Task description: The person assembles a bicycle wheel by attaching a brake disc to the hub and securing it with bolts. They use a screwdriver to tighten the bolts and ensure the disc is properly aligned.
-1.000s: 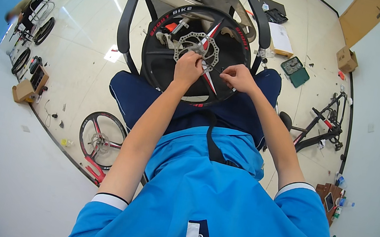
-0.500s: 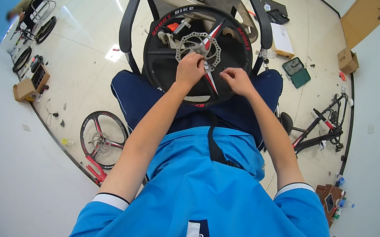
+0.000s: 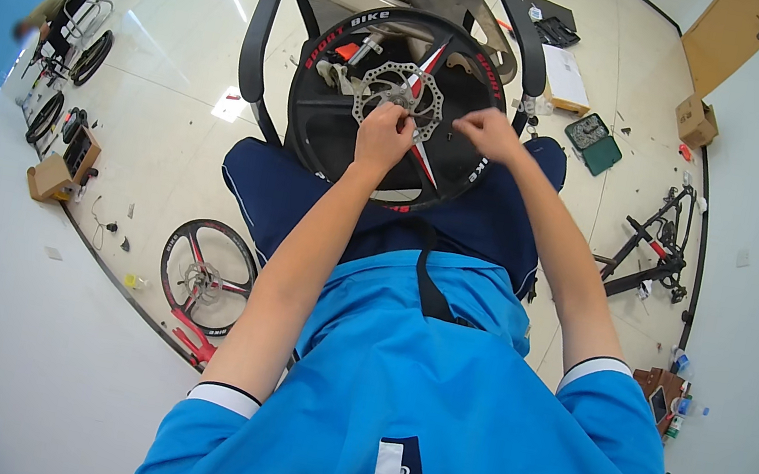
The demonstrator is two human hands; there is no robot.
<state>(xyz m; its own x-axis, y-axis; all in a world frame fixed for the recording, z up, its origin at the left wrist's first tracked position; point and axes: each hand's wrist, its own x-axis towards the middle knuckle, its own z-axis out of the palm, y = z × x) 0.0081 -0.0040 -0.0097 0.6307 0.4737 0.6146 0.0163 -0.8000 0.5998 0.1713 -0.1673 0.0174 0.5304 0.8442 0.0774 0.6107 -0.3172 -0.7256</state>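
Brake disc (image 3: 400, 97) sits at hub of black bike wheel (image 3: 318, 125), wheel propped on person's lap against office chair (image 3: 261, 44). Left hand (image 3: 383, 136) fingers pinched narrow on disc's lower edge. Right hand (image 3: 485, 132) just beside disc's right rim, fingers curled close; can't tell if holding anything.

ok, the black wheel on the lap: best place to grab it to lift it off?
Probably the rim of the wheel, from its open left and right sides, one hand each. It lies nearly flat across the lap, the rim is bare there, and the centre is taken by the disc, where the left hand and right hand work.
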